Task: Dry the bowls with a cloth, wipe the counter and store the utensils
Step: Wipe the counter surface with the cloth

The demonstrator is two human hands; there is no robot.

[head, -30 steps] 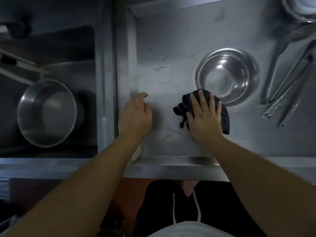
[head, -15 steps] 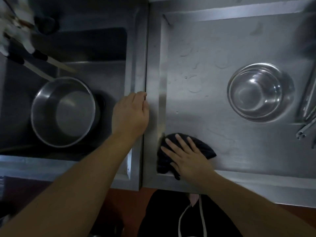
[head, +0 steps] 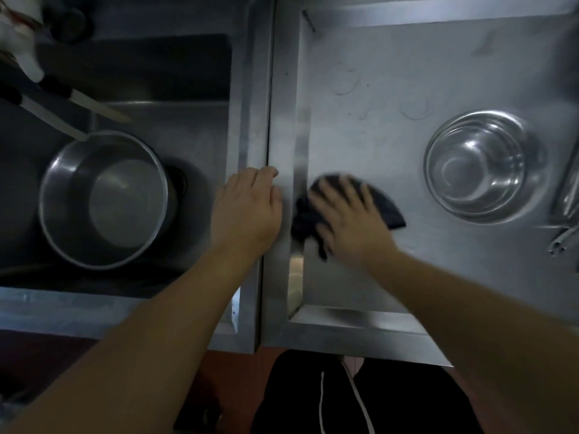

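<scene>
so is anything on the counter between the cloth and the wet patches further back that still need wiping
Nothing visible is. The right hand presses the dark cloth flat at the counter's left edge, and the steel up to the water marks is bare. The metal bowl sits off to the right, outside that path.

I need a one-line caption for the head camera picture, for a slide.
Right hand presses a dark cloth on the steel counter; left hand rests on its edge.
</scene>
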